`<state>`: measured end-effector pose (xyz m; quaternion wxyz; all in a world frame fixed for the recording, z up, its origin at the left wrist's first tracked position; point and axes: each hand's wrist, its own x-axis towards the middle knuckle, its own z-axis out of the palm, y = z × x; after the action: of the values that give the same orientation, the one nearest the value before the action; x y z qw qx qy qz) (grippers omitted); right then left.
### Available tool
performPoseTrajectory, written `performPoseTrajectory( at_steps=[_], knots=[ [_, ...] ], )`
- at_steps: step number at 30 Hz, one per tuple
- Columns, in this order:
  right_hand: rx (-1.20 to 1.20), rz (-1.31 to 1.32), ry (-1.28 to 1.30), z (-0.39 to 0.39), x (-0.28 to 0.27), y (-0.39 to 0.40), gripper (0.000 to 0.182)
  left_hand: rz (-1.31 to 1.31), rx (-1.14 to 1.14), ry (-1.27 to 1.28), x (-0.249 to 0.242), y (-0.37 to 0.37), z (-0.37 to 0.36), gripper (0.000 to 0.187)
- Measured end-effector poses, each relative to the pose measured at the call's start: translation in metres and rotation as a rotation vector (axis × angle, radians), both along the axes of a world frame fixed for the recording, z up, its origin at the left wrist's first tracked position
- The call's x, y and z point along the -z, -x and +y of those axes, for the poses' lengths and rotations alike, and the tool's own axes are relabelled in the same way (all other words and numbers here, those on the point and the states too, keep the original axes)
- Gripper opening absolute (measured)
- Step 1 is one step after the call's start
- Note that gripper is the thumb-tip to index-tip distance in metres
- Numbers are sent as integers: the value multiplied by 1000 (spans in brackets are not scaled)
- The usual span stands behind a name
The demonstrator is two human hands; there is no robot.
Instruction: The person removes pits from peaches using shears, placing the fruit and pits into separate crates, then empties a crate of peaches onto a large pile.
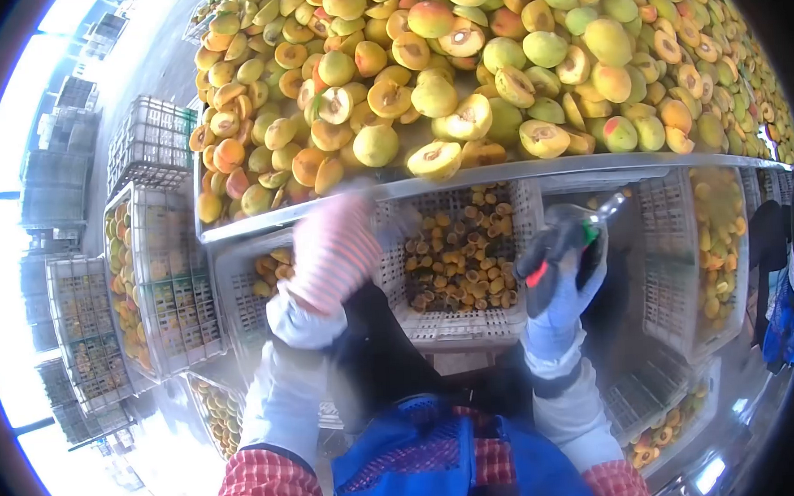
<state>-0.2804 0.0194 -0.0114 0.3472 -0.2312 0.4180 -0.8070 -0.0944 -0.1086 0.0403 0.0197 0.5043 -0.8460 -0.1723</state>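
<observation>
My left hand [336, 249], in a pink striped glove, is at the table's metal front edge [465, 181]. Motion smears its fingers, so I cannot tell what they hold. My right hand [562, 271], in a grey-blue and black glove, is closed around a hand tool with a shiny metal tip [612, 206]; red and green show at its grip. Beyond both hands, yellow peaches [375, 146], many cut in half with brown hollows or stones showing, are heaped on the table. A halved peach [435, 160] lies close to the edge between my hands.
Below the edge, a white crate [459, 324] holds small orange-brown pieces. Peaches fill a crate [687, 300] at the right. More crates [179, 286] stand at the left, with stacked crates [57, 189] farther back. A blue bag-like thing [783, 325] is at the far right.
</observation>
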Motion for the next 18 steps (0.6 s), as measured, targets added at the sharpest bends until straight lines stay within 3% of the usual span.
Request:
performPoseTrajectory(
  at_steps=[1,2,4,7,11,14,17,18],
  knots=[
    [12,-48,-104,2,2,3,43,-21,-162,102,-1,5,-22,49],
    [-19,-141,26,-2,5,-3,43,-78,-166,106,6,14,-38,51],
    [-127,-125,-79,-5,12,-13,41,-184,-184,115,25,34,-60,58],
    [-278,-247,-256,0,30,-16,40,-259,-103,96,35,35,-88,70],
    [-369,-409,-429,4,33,-14,34,-299,-64,81,31,42,-87,65],
    [-427,-414,-418,9,23,-9,33,-152,-90,236,44,31,-86,57],
    [-465,-334,-398,18,16,-2,32,397,-258,130,61,3,-92,52],
    [-470,-345,-416,21,14,-1,32,729,-515,-269,52,-3,-82,48]
  ],
)
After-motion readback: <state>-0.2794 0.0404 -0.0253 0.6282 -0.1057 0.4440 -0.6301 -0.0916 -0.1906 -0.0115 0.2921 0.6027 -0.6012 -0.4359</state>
